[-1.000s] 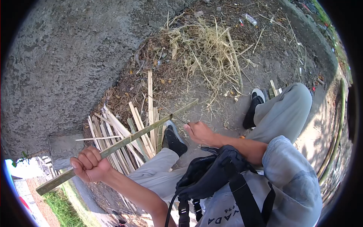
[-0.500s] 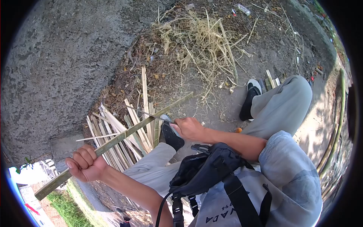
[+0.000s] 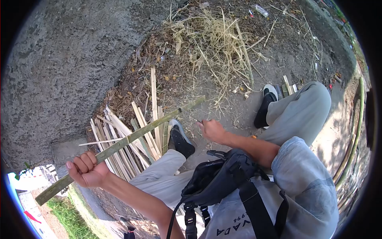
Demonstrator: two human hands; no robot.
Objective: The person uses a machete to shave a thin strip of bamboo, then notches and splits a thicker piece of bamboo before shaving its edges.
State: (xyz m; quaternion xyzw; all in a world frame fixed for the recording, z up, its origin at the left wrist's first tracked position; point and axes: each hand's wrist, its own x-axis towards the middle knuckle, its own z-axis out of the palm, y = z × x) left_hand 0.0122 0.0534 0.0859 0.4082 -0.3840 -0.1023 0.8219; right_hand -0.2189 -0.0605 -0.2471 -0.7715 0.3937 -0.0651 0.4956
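My left hand [image 3: 88,169] is closed around the lower part of a long, flat bamboo strip [image 3: 133,135]. The strip slants up to the right, its far end above my shoe. Closed on a knife [image 3: 198,121], my right hand [image 3: 213,131] is to the right of the strip and apart from it. Only a short dark part of the knife shows by the thumb; the handle is hidden in the fist. Below the strip, a bundle of split bamboo pieces [image 3: 115,145] lies beside my left shoe [image 3: 181,139].
A heap of pale bamboo shavings [image 3: 211,44] lies ahead on the dirt. To the left rises a rough concrete slab [image 3: 71,67]. More cut pieces [image 3: 289,85] are by my right shoe [image 3: 267,101]. Long poles [image 3: 352,139] lie at far right. A black bag [image 3: 217,179] hangs on my chest.
My right hand has moved right with the knife, away from the bamboo strip the blade lay across. My left hand keeps its grip, with the strip nearly in place.
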